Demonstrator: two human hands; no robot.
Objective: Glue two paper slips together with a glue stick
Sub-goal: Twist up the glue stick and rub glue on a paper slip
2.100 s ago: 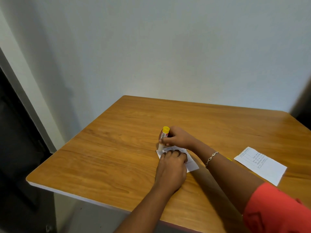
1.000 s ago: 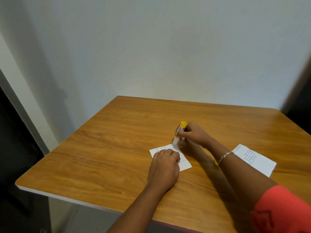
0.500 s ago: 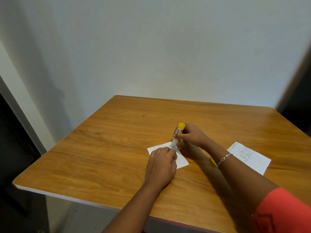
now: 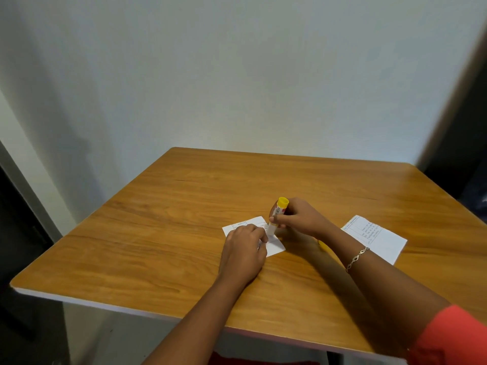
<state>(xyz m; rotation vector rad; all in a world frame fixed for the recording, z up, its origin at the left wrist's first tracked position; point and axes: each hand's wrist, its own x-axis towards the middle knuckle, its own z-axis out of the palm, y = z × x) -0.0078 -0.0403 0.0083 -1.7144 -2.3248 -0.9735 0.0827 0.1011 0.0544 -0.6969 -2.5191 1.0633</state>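
Wooden and warm brown, the table [image 4: 163,248] carries everything in view, its far edge set against a pale wall [image 4: 237,75]. Near the middle of the tabletop lies a white paper slip [image 4: 275,247] with faint printed lines, and the left hand [image 4: 243,255] rests palm down on its near-left part, fingers curled and pressing the sheet flat against the wood. The right hand [image 4: 297,218] is closed around a glue stick [image 4: 276,218], thumb and fingers wrapped about the white barrel, which bears a red label and a barcode. The stick stands nearly upright with a slight lean to the right, its yellow end on top and its lower tip touching the slip just beside the left hand's fingertips. A thin silver bracelet [image 4: 357,259] circles the right wrist, and an orange-red sleeve [image 4: 453,338] shows at the lower right corner. A second paper slip [image 4: 379,238], also white and printed with a small table of text, lies flat on the table to the right, beyond the right forearm and well apart from the first. A small patch of yellow [image 4: 322,245] peeks out from under the right forearm on the tabletop; what it is cannot be told.
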